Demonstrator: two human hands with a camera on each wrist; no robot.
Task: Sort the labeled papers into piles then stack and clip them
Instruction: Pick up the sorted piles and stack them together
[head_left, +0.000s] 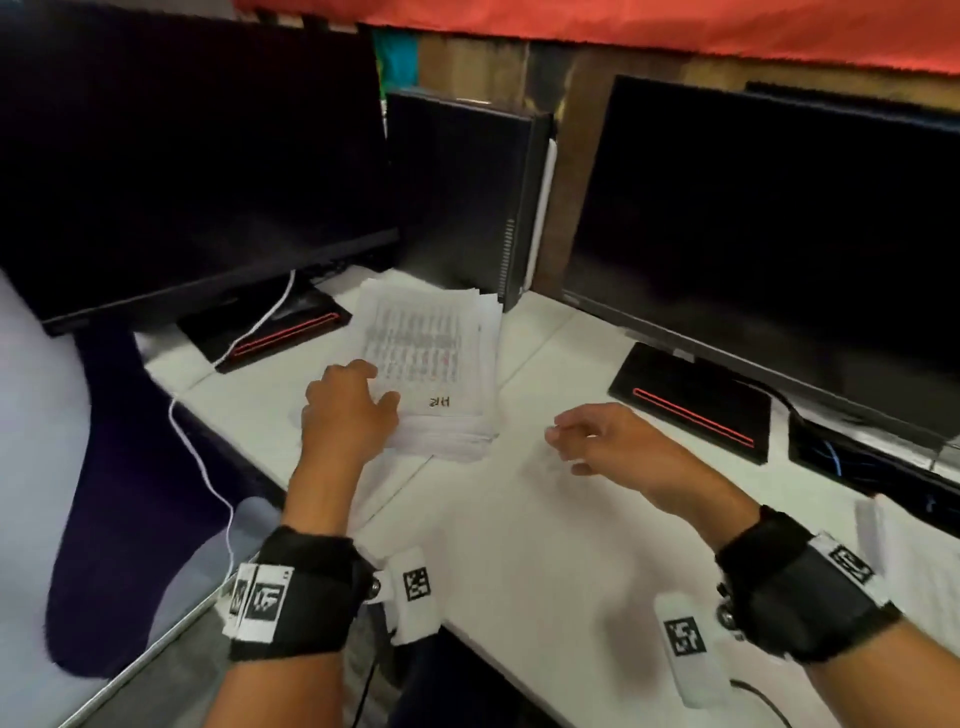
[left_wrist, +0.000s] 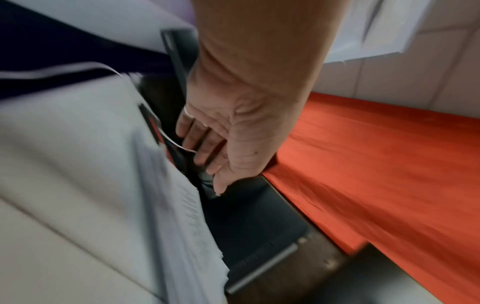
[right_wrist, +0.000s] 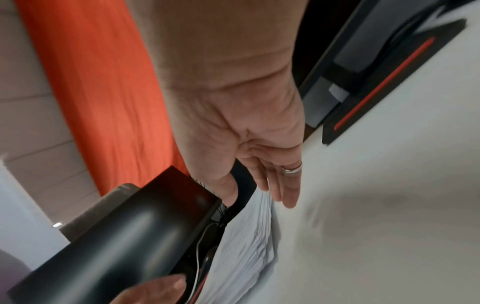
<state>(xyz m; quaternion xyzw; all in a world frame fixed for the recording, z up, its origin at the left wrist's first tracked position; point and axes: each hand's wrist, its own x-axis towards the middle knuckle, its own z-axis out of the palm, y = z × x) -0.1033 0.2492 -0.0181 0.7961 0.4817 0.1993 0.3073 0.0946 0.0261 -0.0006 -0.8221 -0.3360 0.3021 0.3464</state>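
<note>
A thick, slightly fanned stack of printed papers (head_left: 441, 364) lies on the white desk (head_left: 545, 545) between the two monitors; its top sheet carries a table and a handwritten label near the front edge. My left hand (head_left: 363, 387) is at the stack's near left corner with relaxed fingers, the thumb by the paper edge. In the left wrist view that left hand (left_wrist: 205, 152) hangs over the stack (left_wrist: 192, 222) and holds nothing. My right hand (head_left: 566, 441) hovers over bare desk to the right of the stack, empty, its fingers loosely extended. The right wrist view shows this right hand (right_wrist: 267, 191) close to the stack's edge (right_wrist: 257, 232).
A dark monitor (head_left: 182, 171) stands at the back left and another monitor (head_left: 779, 234) at the right, each on a black base with a red stripe. Between them is a black computer tower (head_left: 462, 197). A white cable (head_left: 208, 467) hangs off the left desk edge. More paper (head_left: 914, 566) lies at the far right.
</note>
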